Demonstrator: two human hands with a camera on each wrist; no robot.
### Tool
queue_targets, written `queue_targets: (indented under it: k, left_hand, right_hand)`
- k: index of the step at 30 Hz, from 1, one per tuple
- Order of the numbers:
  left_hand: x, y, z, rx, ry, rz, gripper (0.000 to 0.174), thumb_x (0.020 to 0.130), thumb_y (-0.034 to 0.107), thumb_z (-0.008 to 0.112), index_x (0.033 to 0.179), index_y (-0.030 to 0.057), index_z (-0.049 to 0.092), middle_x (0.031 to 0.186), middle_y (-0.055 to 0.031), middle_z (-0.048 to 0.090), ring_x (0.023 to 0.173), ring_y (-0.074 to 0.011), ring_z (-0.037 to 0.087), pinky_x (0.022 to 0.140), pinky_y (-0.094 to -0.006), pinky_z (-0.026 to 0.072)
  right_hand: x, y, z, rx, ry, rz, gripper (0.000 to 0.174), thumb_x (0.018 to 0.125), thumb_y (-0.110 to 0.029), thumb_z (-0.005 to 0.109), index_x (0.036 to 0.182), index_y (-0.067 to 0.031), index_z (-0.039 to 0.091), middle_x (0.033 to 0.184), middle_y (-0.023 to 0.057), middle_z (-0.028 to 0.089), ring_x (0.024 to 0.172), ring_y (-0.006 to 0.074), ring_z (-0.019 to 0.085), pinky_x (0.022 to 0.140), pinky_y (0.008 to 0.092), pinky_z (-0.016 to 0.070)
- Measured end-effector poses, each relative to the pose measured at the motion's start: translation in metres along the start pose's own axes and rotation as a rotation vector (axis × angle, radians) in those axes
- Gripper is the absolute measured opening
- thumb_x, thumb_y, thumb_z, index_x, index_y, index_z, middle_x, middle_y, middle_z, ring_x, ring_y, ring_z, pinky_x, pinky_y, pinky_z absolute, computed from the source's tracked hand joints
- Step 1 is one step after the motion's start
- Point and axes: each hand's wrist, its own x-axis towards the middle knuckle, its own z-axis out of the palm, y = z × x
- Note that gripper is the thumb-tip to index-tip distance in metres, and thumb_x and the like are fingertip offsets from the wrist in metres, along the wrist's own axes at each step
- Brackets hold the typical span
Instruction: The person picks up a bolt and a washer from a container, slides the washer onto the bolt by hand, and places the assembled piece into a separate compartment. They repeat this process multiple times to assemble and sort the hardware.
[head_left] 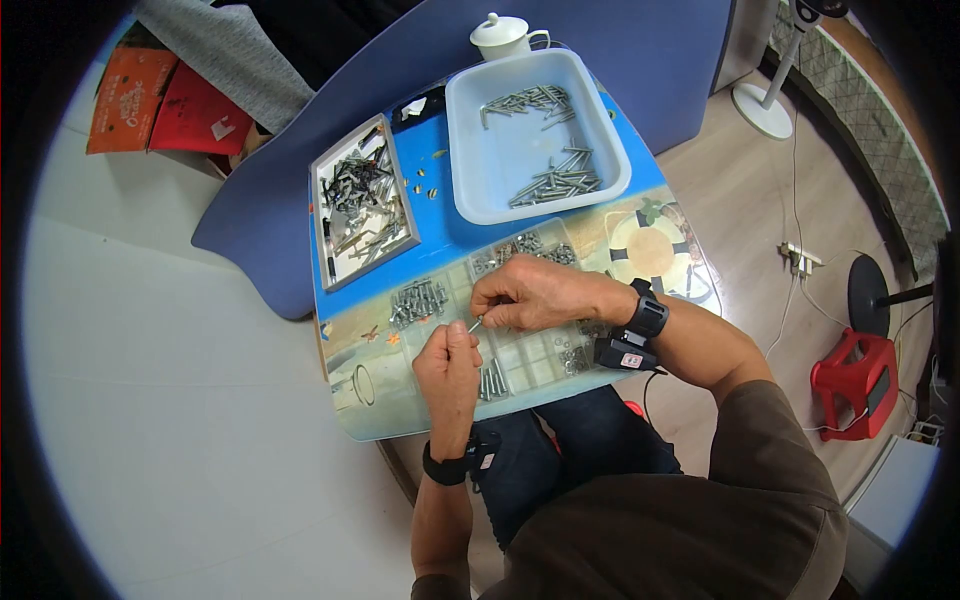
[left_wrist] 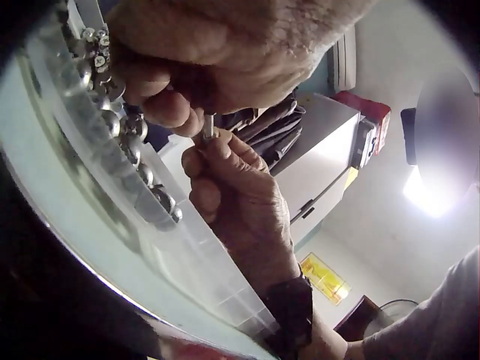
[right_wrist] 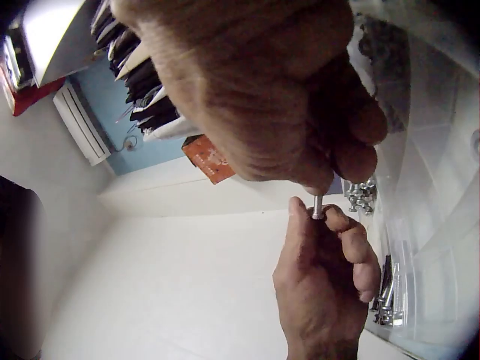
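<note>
A small metal bolt [right_wrist: 318, 206] spans the short gap between both hands' fingertips. Its lower end is pinched by the left hand [head_left: 448, 378], thumb on top. The right hand [head_left: 550, 297] pinches the other end, its fingers covering it. Beneath them lies a clear divided plastic box [head_left: 530, 368]. One compartment holds a pile of bolts [head_left: 418, 303], and longer bolts [head_left: 492, 382] lie side by side at the near edge. Small metal fasteners [head_left: 522, 250] fill compartments just beyond the right hand.
A white plastic basin [head_left: 465, 150] with two heaps of long screws stands at the back. To its left, a shallow tray [head_left: 405, 240] holds mixed hardware. A lidded white cup [head_left: 500, 38] is behind the basin. Loose brass-coloured pieces [head_left: 420, 190] lie between tray and basin.
</note>
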Motion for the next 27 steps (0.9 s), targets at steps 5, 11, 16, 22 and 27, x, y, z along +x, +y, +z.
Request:
queue_targets:
  k: [5,11,16,22,27]
  left_hand:
    - [-0.003,0.004,0.012,-0.16,0.135,0.163,0.019,0.102,0.015,0.058,0.091,0.0003,0.062,0.069,0.0011,0.057,0.059,-0.0031,0.049,0.054,-0.0203,0.0401]
    - [-0.005,0.001,0.003,-0.068,0.034,0.072,0.018,0.102,0.015,0.059,0.093,-0.0006,0.061,0.071,0.0007,0.058,0.06,-0.003,0.051,0.056,-0.0195,0.0406]
    - [-0.001,-0.001,-0.004,0.002,-0.03,-0.052,0.027,0.105,0.025,0.054,0.092,0.002,0.06,0.073,-0.0007,0.058,0.057,-0.0039,0.05,0.051,-0.0187,0.0381]
    - [-0.003,0.005,0.01,-0.148,0.043,0.134,0.017,0.102,0.015,0.059,0.095,-0.0001,0.06,0.075,-0.0004,0.059,0.06,-0.0031,0.05,0.053,-0.0185,0.0387]
    - [-0.004,-0.004,0.006,-0.127,0.061,0.195,0.009,0.098,0.006,0.065,0.099,-0.0017,0.06,0.076,0.0008,0.059,0.061,-0.0023,0.049,0.054,-0.0184,0.0389]
  right_hand:
    - [0.0,-0.002,-0.001,-0.028,0.004,-0.015,0.014,0.087,-0.01,0.072,0.095,0.0012,0.068,0.072,0.0111,0.066,0.062,0.018,0.059,0.061,0.0352,0.0469]
    - [-0.001,-0.001,0.0,-0.017,0.003,-0.027,0.014,0.088,-0.009,0.072,0.096,0.0008,0.069,0.074,0.0112,0.068,0.063,0.0185,0.06,0.061,0.0351,0.0476]
    - [0.0,-0.002,-0.001,-0.047,-0.014,-0.017,0.014,0.088,-0.01,0.072,0.098,0.0007,0.069,0.075,0.0113,0.068,0.064,0.0184,0.062,0.062,0.035,0.0482]
    - [-0.001,-0.005,-0.002,-0.033,-0.015,-0.006,0.015,0.088,-0.01,0.072,0.098,0.0008,0.069,0.074,0.0117,0.068,0.063,0.019,0.061,0.062,0.0353,0.048]
    - [0.0,-0.003,-0.001,-0.061,-0.012,-0.021,0.015,0.088,-0.01,0.072,0.097,0.001,0.068,0.073,0.012,0.067,0.063,0.0196,0.06,0.061,0.0359,0.0477]
